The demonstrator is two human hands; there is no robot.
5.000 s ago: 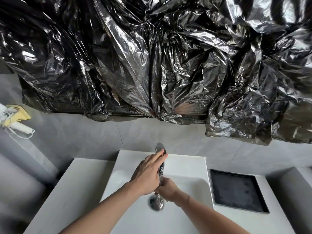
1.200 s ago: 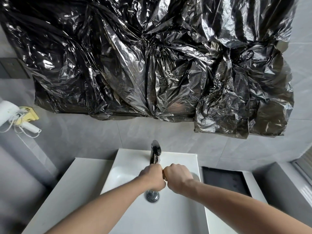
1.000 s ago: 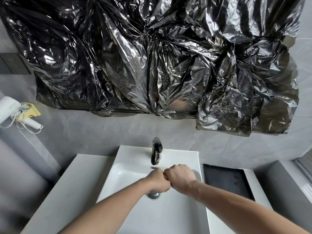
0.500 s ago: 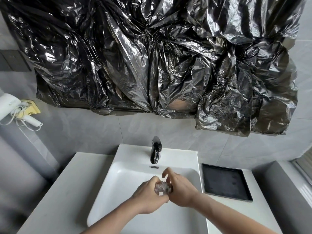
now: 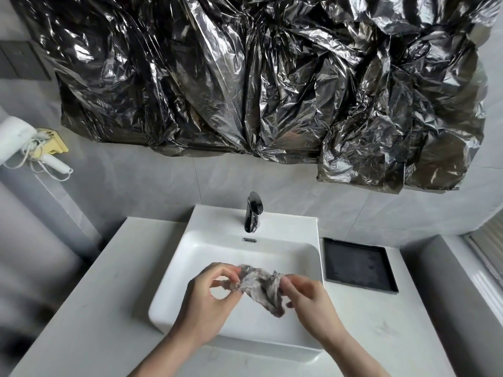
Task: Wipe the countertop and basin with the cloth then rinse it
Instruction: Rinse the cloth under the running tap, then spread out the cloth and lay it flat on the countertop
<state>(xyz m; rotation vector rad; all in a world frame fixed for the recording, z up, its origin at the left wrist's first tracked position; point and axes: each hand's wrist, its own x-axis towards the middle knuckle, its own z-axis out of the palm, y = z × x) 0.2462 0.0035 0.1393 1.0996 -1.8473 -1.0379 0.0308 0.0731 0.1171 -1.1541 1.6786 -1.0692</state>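
Pinching cloth edges over basin: left hand and right hand, fingertips closed on it, are spreading it, likely so drips are falling inside.

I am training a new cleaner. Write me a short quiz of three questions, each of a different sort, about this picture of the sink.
1. True or false: both hands pinch the cloth above the basin.
2. Multiple choice: the black tray lies A) inside the basin, B) on the countertop right of the basin, C) under the faucet.
3. Fill in: the cloth looks crumpled, not ____ flat.

Key
1. True: the left hand and the right hand each pinch one end.
2. B
3. spread
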